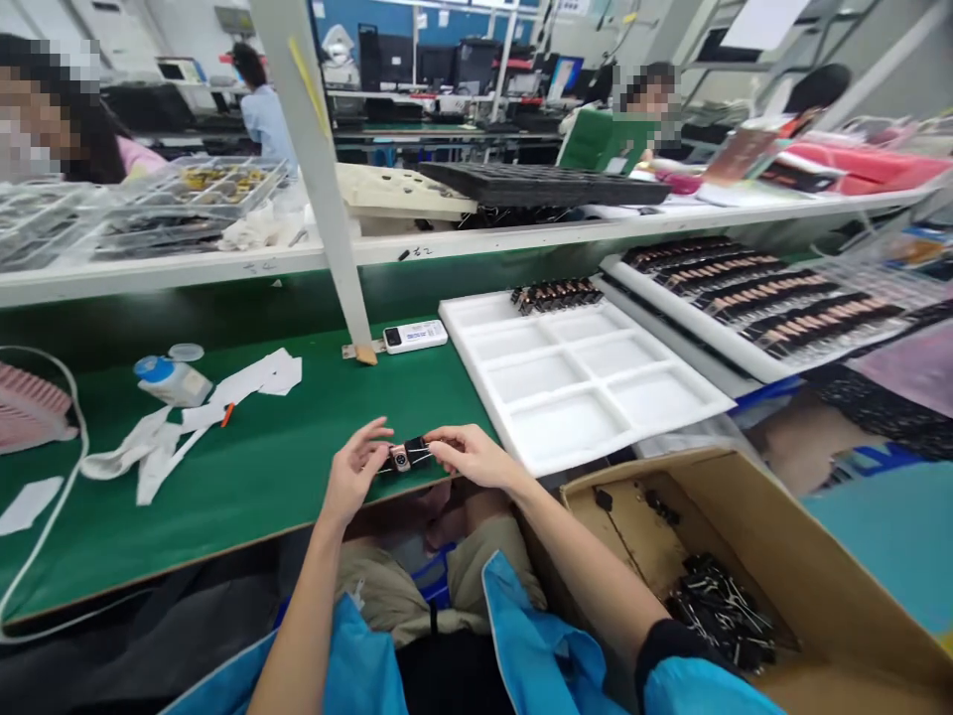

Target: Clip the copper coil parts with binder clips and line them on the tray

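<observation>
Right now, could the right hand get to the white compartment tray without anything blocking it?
Probably yes. The right hand holds a small black part together with the left hand, and the white tray lies just beside it on the green bench, nothing between.

Small black part (408, 455): mostly covered by my fingers (447, 449), details too small to tell. Cardboard box (745, 516): cut off by lower edge. Pink rack (30, 407): cut off at left. Far shelf trays: contents blurred.
</observation>
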Demonstrator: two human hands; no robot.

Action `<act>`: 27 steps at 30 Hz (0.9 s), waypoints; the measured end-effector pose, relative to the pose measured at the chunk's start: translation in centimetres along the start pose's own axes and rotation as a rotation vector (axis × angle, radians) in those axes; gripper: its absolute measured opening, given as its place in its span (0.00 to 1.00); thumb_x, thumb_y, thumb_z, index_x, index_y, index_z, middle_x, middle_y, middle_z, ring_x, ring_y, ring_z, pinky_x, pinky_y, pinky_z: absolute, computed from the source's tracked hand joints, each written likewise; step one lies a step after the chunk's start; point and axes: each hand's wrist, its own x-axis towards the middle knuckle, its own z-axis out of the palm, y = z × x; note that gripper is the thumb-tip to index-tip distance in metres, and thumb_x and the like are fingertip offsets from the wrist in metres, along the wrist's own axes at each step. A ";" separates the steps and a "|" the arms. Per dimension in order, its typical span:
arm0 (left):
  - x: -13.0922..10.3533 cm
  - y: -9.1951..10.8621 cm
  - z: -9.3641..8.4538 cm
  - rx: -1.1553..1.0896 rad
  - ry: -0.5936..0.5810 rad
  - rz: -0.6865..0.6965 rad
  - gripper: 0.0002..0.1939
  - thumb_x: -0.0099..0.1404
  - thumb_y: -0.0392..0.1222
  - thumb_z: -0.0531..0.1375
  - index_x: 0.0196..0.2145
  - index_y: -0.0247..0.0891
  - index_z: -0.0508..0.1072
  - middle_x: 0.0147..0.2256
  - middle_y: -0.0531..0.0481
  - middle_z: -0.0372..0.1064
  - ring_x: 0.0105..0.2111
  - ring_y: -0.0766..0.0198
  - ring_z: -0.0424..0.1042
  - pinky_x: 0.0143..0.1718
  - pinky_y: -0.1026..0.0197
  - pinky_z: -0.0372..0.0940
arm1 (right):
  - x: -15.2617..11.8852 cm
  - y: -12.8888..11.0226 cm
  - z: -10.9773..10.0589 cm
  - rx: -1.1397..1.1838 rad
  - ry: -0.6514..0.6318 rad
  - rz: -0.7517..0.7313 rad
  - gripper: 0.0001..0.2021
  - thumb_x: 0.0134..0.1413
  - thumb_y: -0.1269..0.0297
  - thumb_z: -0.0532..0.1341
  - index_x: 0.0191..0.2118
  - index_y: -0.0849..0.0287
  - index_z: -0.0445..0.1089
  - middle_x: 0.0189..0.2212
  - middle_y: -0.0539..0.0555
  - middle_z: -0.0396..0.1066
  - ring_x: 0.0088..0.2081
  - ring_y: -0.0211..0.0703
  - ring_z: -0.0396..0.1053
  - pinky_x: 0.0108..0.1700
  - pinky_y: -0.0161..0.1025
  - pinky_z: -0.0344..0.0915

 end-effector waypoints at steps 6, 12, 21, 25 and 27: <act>0.4 -0.5 0.3 -0.111 0.161 0.051 0.26 0.68 0.57 0.62 0.55 0.37 0.74 0.47 0.39 0.77 0.44 0.56 0.76 0.36 0.61 0.69 | 2.4 -1.6 -12.0 -0.066 0.537 -0.109 0.23 0.62 0.45 0.60 0.39 0.64 0.75 0.27 0.55 0.74 0.27 0.40 0.72 0.30 0.35 0.71; 0.1 -0.6 0.2 -0.003 0.095 0.029 0.23 0.67 0.54 0.64 0.53 0.38 0.75 0.41 0.43 0.77 0.36 0.62 0.74 0.36 0.62 0.68 | 10.6 1.2 -23.2 -0.387 0.960 0.119 0.18 0.61 0.59 0.60 0.49 0.68 0.74 0.35 0.60 0.79 0.34 0.45 0.77 0.40 0.37 0.73; 0.3 -0.9 0.0 0.017 0.086 -0.025 0.22 0.66 0.56 0.64 0.51 0.38 0.76 0.39 0.44 0.76 0.34 0.62 0.74 0.37 0.61 0.70 | 16.1 4.2 -25.4 -0.734 0.989 0.179 0.12 0.62 0.60 0.60 0.42 0.62 0.76 0.43 0.66 0.77 0.50 0.60 0.72 0.55 0.49 0.64; 0.2 -1.2 -0.1 0.015 0.080 -0.035 0.22 0.66 0.55 0.65 0.51 0.39 0.76 0.39 0.45 0.76 0.34 0.63 0.74 0.38 0.61 0.70 | 15.9 5.0 -25.5 -0.945 1.001 0.241 0.15 0.62 0.57 0.60 0.47 0.61 0.74 0.54 0.66 0.69 0.55 0.59 0.67 0.54 0.49 0.66; 0.2 -1.4 -0.1 0.020 0.077 -0.034 0.21 0.67 0.55 0.64 0.51 0.39 0.76 0.40 0.45 0.76 0.34 0.63 0.73 0.39 0.61 0.71 | 15.8 5.2 -25.5 -1.011 1.001 0.279 0.17 0.61 0.57 0.60 0.51 0.61 0.71 0.55 0.65 0.66 0.54 0.58 0.66 0.51 0.47 0.67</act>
